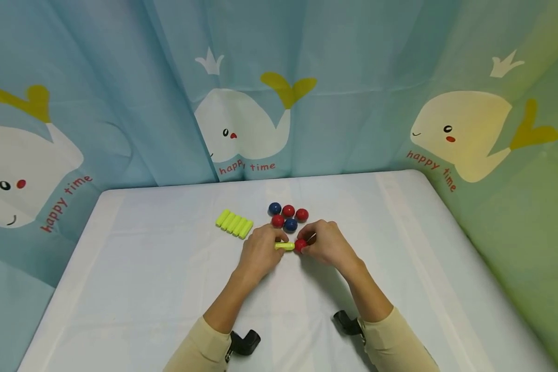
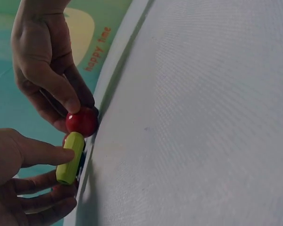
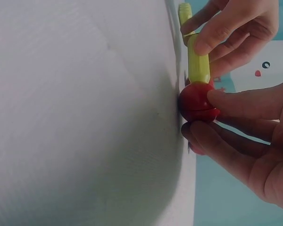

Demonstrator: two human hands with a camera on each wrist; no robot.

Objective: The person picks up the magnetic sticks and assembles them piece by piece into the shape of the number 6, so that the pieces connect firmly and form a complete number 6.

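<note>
My left hand (image 1: pixel 260 250) pinches a yellow-green stick (image 1: pixel 284 246) between thumb and fingers, low over the white table. My right hand (image 1: pixel 327 243) holds a red ball (image 1: pixel 300 245) with thumb and fingertips. The stick's end meets the ball; in the right wrist view the stick (image 3: pixel 199 63) touches the ball (image 3: pixel 197 102). Whether they are joined cannot be seen. In the left wrist view the stick (image 2: pixel 70 157) shows a hole in its free end. Just beyond the hands lie two blue balls (image 1: pixel 290 225) and several red balls (image 1: pixel 288 211), grouped together.
A slanting row of yellow-green sticks (image 1: pixel 234 224) lies left of the balls. The white-covered table (image 1: pixel 144 289) ends at a blue-green curtain (image 1: pixel 353 129) printed with whales. Black wrist devices (image 1: pixel 245 342) sit at both sleeves.
</note>
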